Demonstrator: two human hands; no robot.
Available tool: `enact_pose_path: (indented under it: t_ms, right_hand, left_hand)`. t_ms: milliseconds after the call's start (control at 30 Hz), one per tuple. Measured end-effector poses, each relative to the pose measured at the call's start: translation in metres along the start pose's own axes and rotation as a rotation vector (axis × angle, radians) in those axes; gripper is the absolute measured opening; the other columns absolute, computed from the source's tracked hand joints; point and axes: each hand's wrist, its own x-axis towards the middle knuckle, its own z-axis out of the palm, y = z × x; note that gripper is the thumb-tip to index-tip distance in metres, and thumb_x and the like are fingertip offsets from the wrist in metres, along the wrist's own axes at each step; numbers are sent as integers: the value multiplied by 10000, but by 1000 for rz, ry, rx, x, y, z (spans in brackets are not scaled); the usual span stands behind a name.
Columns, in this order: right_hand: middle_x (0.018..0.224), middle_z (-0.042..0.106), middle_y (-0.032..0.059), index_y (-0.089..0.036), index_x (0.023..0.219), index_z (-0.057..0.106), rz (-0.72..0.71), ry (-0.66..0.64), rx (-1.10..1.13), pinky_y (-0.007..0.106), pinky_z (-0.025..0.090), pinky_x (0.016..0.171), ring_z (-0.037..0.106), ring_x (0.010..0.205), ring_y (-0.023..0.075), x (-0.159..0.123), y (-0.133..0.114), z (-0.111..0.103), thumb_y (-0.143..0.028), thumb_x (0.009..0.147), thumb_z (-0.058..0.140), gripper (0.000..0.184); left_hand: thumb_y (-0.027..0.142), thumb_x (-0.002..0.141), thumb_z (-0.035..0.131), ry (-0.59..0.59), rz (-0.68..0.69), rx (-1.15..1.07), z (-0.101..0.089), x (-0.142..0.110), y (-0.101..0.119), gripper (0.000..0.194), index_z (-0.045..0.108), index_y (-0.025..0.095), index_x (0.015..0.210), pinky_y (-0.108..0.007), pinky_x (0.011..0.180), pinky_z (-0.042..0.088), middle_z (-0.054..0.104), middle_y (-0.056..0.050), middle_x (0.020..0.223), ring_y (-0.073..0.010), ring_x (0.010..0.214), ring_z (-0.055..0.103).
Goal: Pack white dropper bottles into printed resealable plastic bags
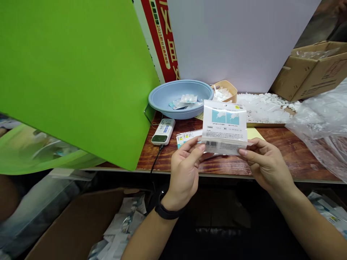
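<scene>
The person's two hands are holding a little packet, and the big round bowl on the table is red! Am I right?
Almost! The bowl is light blue, not red, as the head view shows. The rest is right: the left hand and right hand hold the packet, and the bowl is on the table.
</scene>
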Motion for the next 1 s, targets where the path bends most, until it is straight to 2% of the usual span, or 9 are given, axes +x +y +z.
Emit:
enact_pose_path:
  t_ms: [133, 267, 333, 600, 767, 900, 1000]
  right_hand:
    - [777, 729, 2, -208, 665, 675, 52, -13, -3, 281, 553, 753, 673, 783, 155, 1, 2, 2, -208, 585, 862, 204]
    - [698, 684, 0, -209, 660, 667, 53, 28, -19, 245, 487, 564, 609, 653, 133, 1, 2, 2, -260, 609, 842, 188]
    - [669, 665, -1, -212, 649, 661, 46, 25, -33, 245, 464, 540, 589, 630, 131, 1, 2, 3, -271, 627, 827, 177]
    - [731, 717, 18, -207, 648, 689, 48, -113, -31, 274, 527, 660, 654, 703, 158, -1, 1, 3, -278, 693, 785, 127]
    - [764, 743, 22, -198, 655, 717, 104, -161, -37, 277, 559, 692, 685, 738, 171, -2, -3, 3, -270, 667, 808, 117]
    - [874, 766, 47, -198, 782, 766, 188, -201, -95, 320, 591, 740, 717, 817, 213, -3, -9, 2, -273, 664, 808, 146]
    - [844, 769, 62, -181, 760, 772, 220, -245, -163, 327, 598, 763, 724, 821, 225, -1, -11, -2, -278, 659, 813, 146]
  left_hand:
    - [289, 771, 740, -63, -14, 51, 1, 2, -2, 188, 764, 157, 903, -295, 866, 576, 761, -71, 998, -195, 952, 702]
    - [316, 770, 748, -64, 16, 67, 1, 2, -5, 214, 766, 157, 912, -326, 921, 552, 757, -75, 1017, -209, 981, 695]
    - [326, 751, 766, -58, 8, 55, 1, 2, -4, 226, 769, 157, 902, -335, 935, 546, 757, -79, 1021, -220, 1004, 690]
    - [335, 795, 726, -91, -23, -36, -1, 6, -1, 194, 767, 179, 904, -323, 872, 580, 756, -69, 1035, -224, 999, 698]
    - [330, 796, 727, -80, -14, -44, -3, 8, -1, 184, 769, 181, 895, -274, 835, 583, 764, -57, 999, -200, 951, 710]
    - [315, 783, 741, -88, -25, -28, -7, 13, -2, 173, 770, 174, 879, -247, 812, 584, 769, -45, 974, -179, 917, 711]
    - [322, 769, 752, -105, -57, 1, -9, 17, -3, 186, 770, 161, 863, -235, 791, 583, 770, -51, 960, -175, 902, 710]
